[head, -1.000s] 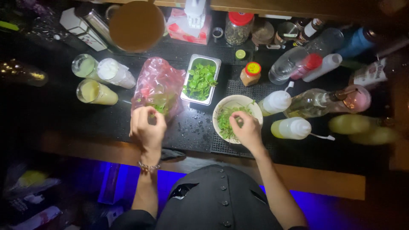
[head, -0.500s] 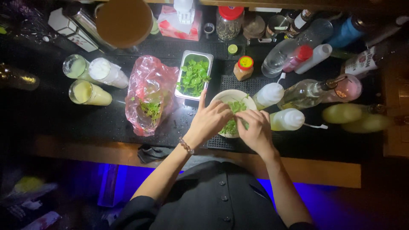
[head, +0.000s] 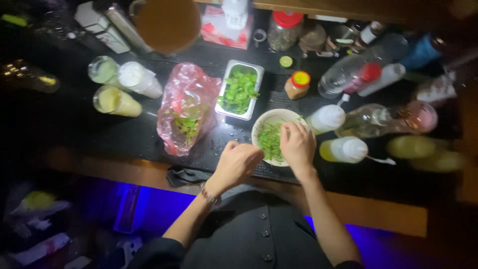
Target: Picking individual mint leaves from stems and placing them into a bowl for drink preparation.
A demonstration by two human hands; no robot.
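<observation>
Seen from above, a person stands at the near edge of a dark counter [head: 149, 144], both hands at a white bowl [head: 264, 124] of green herb sprigs [head: 270, 142] that sits near that edge, right of the middle. The right hand [head: 298, 145] rests over the bowl's right side with fingers curled down into the sprigs; whether it has pinched any is hidden. The left hand [head: 239, 160] lies loosely curled at the bowl's left rim, and nothing can be seen in its hold. Just beyond the bowl sits a steel tray [head: 226, 110] of picked leaves [head: 240, 90], and left of that a pink bag [head: 186, 107] holding more herbs. White and yellow squeeze bottles [head: 343, 149] crowd the right end; three lidded cups [head: 117, 99] stand toward the left. The work looks like picking leaves from stems, partway done; a next move would call for a fine pinch on one sprig
</observation>
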